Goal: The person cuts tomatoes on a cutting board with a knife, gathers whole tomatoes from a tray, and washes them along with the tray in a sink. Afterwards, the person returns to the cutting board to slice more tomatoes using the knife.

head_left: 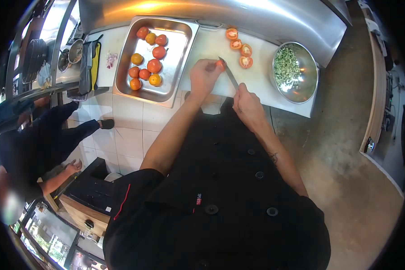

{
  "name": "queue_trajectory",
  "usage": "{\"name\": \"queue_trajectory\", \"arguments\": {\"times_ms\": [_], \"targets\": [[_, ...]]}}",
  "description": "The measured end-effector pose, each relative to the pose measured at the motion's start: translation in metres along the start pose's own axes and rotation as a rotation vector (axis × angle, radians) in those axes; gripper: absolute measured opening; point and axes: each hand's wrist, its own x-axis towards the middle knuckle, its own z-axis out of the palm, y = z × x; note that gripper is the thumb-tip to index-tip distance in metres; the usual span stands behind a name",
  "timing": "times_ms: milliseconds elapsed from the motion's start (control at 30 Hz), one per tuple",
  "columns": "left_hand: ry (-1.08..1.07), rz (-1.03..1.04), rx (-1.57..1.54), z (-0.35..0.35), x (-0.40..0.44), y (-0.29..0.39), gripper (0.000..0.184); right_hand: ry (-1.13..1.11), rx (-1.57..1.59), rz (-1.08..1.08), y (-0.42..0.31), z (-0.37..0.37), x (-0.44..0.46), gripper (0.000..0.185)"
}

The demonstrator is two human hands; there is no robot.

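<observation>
Fingers (242, 93) hold tomato (219, 65) and knife (231, 76); blurry jacket tag (199, 199) starts "SPO".

Left hand (204, 77) out in front, thumb and fingers pinched together, left forearm (173, 128) slanting inward! Right hand (249, 106) near it, closer to the body, fingers curled in a grip, right forearm (281, 155) angled in, dark marking (273, 157) showing.

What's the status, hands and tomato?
Left hand pinching tomato. Right hand gripping knife, held at the tomato. Cut pieces nearby, clear of the knife. Nothing visibly blocking.
</observation>
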Motion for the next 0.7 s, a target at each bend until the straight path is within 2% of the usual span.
{"name": "queue_trajectory", "arguments": {"times_ms": [133, 400, 700], "targets": [[0.018, -0.047, 0.006, 0.000, 0.000, 0.014, 0.025, -0.049, -0.055, 0.084, -0.014, -0.001, 0.006, 0.019], [0.006, -0.089, 0.041, 0.002, 0.004, 0.006, 0.028, -0.040, -0.069, -0.014, -0.017, 0.000, 0.032, 0.020], [0.046, -0.103, 0.079, 0.000, 0.005, 0.003, 0.028, -0.073, 0.000, 0.061, 0.012, 0.049, 0.046, 0.022]]}}
